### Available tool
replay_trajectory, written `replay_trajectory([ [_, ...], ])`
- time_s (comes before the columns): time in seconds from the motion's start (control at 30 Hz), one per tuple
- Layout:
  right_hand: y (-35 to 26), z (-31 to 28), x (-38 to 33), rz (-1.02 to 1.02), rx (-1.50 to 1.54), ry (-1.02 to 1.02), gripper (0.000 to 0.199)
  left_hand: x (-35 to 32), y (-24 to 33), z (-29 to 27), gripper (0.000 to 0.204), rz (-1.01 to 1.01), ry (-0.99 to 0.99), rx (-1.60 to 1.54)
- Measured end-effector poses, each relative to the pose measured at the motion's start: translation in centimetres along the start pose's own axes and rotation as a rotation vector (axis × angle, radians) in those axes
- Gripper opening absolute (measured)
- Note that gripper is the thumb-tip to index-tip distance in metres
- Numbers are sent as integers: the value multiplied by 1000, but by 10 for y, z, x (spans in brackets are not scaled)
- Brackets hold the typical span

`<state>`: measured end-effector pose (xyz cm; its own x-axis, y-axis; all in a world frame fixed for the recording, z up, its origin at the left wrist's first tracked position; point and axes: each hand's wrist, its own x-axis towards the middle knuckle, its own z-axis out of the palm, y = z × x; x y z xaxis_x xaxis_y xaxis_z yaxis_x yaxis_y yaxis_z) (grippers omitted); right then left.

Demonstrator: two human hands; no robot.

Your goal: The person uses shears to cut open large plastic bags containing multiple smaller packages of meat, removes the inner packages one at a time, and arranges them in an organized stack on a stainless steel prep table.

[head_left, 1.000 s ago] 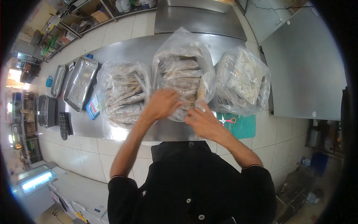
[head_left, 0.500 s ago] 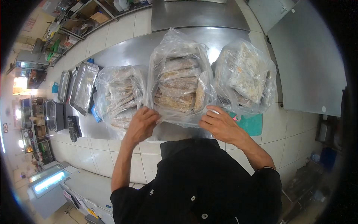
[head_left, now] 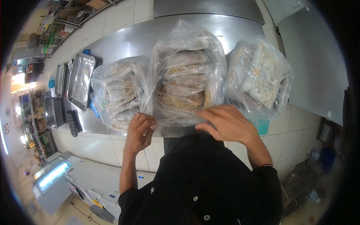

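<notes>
Middle clear plastic bag point(head_left: 187, 39): on table point(head_left: 116, 47), long axis running near-to-far | left hand point(head_left: 139, 132): fingers pinching its near-left edge | right hand point(head_left: 231, 125): over its near-right rim, thumb and fingers apart

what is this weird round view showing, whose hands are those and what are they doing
There's no machine: these are a person's bare hands, filmed from a wide camera on their own head, looking down. Its lens bends straight edges.

On the metal table are a left bag, a middle bag and a right bag, all clear plastic, plus metal trays at the left.

The left hand seems to pinch the middle bag's near edge; the right hand is beside that edge, thumb apart from fingers.
</notes>
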<state>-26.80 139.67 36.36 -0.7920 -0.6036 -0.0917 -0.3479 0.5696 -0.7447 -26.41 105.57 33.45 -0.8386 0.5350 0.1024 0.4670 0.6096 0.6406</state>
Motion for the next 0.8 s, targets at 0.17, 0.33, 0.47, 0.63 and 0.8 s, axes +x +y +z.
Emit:
replay_trajectory([
  [0.17,8,29,88,-204,-117,232,22,2,4,-1,22,10,53,8],
  [0.33,9,96,133,-106,-111,-49,24,3,9,2,27,39,102,73],
  [0.47,5,104,138,-34,-93,-184,27,-7,7,10,24,-22,157,89],
  [0.63,15,99,98,-158,-45,-83,29,-4,8,13,20,-100,214,148],
  [0.8,3,89,66,-53,-50,-113,28,32,7,13,23,-112,305,160],
])
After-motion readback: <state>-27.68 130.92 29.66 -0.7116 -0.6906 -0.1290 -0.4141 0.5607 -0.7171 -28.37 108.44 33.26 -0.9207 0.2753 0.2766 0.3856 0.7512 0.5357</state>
